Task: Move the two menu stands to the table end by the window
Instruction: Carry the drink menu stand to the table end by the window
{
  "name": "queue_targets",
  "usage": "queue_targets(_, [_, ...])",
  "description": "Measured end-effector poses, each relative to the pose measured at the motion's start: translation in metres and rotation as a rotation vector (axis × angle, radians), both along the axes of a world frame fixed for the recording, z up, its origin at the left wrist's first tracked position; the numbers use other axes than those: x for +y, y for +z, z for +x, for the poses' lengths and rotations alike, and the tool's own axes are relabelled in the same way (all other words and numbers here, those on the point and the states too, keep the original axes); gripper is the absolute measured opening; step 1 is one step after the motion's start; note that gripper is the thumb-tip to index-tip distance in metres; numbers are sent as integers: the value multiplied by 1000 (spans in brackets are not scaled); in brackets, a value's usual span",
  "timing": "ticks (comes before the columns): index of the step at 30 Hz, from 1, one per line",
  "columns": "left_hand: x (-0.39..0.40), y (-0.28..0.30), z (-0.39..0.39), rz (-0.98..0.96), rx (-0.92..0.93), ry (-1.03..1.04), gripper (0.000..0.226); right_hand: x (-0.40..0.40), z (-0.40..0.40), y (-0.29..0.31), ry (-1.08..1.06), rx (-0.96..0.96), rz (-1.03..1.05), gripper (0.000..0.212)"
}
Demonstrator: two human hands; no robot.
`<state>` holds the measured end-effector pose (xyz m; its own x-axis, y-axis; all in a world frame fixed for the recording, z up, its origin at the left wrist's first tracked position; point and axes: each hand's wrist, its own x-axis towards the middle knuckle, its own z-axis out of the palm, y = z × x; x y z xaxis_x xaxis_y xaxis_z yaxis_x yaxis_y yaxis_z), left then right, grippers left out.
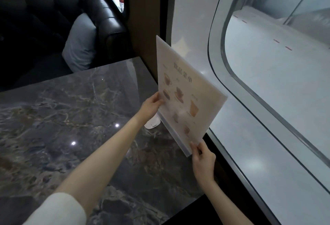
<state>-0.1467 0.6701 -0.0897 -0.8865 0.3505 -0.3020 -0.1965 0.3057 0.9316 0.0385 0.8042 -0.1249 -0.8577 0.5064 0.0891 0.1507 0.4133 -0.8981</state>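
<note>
Dark marble table [71, 117] fills the lower left of the view, its far end meeting a brown wall panel and its right edge running along the window [267, 82]. Beyond the table's far edge, a black leather sofa [100, 10] carries a pale grey cushion [80, 44]. Left hand [150, 106], on a bare forearm with a white sleeve [59, 210] at the elbow, is closed in a pinch on the left edge of the menu stand [187, 96]. Below that hand, a small white object [151, 122] rests on the table; what it is cannot be determined. The menu stand is at the table's window-side edge, upright with a slight tilt, showing drink pictures and printed text on a pale sheet set in a clear base strip. Right hand [202, 158] grips the stand's near lower corner, fingers closed on the sheet and the base strip. Only one menu stand is visible.
</note>
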Motion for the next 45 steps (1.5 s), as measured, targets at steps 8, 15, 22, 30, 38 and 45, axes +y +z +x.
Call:
queue_targets(8, [18, -10, -2, -69, -21, -17, 52, 3, 1, -16, -51, -44, -32, 13])
queue_targets(15, [25, -20, -8, -99, -12, -39, 53, 5, 2, -29, -79, -87, -45, 9])
queue_targets(22, [22, -11, -1, -198, 71, -122, 49, 5, 1, -28, -12, -145, 8, 10])
queue_targets(30, [10, -21, 25, -451, 145, -58, 41, 6, 10, -20, -96, -248, -64, 15])
queue_targets(38, [-37, -26, 61, -630, 255, 9, 31, -20, 17, -10, 59, -343, -29, 13])
queue_targets(45, [-117, -18, 102, -833, 434, 62, 31, -82, -18, 9, 339, -307, 124, 11])
